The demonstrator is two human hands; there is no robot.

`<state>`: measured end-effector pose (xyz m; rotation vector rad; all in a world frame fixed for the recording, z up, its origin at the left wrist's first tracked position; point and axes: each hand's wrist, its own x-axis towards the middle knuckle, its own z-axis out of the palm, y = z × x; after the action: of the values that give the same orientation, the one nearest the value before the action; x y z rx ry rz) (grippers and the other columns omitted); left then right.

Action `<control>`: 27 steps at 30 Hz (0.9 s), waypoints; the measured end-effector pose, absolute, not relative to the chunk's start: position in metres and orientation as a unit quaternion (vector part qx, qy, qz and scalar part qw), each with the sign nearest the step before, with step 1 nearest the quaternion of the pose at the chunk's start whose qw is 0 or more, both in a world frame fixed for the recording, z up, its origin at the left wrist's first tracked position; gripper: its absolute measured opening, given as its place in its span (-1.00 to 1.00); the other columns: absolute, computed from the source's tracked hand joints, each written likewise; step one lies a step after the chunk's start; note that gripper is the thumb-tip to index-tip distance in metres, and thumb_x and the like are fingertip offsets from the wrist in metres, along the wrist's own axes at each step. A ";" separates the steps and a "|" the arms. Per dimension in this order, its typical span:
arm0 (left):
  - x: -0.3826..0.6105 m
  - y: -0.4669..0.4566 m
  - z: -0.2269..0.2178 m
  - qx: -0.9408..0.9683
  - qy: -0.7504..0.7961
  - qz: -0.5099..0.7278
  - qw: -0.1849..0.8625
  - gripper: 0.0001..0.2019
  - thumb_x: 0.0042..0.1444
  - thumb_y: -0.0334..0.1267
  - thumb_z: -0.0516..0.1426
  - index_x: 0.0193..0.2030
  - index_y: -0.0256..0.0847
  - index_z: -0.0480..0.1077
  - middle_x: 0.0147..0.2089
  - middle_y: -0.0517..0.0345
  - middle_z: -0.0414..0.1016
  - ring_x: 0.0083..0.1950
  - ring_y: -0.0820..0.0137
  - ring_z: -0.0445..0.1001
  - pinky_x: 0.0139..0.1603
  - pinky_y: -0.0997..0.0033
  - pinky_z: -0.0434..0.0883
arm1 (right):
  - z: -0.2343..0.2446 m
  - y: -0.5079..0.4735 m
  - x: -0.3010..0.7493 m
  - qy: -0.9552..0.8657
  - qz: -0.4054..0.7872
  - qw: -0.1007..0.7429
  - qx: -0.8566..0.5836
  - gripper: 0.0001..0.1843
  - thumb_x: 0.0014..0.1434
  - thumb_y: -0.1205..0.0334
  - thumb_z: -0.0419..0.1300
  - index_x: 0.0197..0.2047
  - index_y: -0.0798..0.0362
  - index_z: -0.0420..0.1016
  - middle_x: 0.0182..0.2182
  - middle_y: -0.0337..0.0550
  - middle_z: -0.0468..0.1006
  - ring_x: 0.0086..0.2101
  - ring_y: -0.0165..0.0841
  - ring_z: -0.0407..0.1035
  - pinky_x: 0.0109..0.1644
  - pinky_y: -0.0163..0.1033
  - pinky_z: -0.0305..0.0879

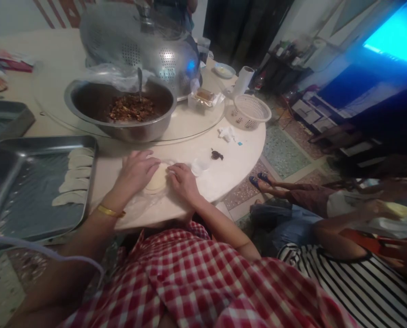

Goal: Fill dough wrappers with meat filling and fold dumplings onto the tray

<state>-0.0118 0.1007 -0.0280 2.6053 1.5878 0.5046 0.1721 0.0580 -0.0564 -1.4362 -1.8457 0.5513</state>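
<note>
A round, pale dumpling wrapper [156,179] lies near the table's front edge on a crumpled clear plastic bag [142,200]; whether it is one or a stack, I cannot tell. My left hand [137,171] has its fingers bent together at the wrapper's upper left edge. At the right edge, the bent fingers of my right hand [184,181] pinch the rim. Left of my hands, a metal tray [33,191] holds a row of several folded dumplings [78,173]. Behind my hands stands a steel bowl [135,132] with brown chopped filling [131,108] and an upright spoon [139,84].
A large perforated steel pot [149,54] stands behind the bowl on a glass turntable [193,132]. A white basket [251,111] is at the right edge, near crumpled tissue [226,134] and a dark scrap [217,155]. A person in a striped shirt [340,282] sits close on my right.
</note>
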 end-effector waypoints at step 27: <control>-0.019 0.127 -0.037 0.869 0.465 0.168 -0.023 -0.72 0.32 -0.26 0.00 -0.22 -0.08 0.56 0.06 -0.08 0.59 0.08 0.07 0.48 -0.05 0.10 0.35 | -0.044 0.096 0.150 -0.763 0.143 0.263 -0.573 -0.79 0.34 0.21 0.18 -0.08 0.01 0.65 -0.15 -0.06 0.61 -0.06 -0.22 0.46 0.05 -0.19 0.36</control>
<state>-0.0187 0.1269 -0.0371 2.7703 1.4809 0.5357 0.1501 0.0964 -0.0439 -1.5496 -2.0627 0.3875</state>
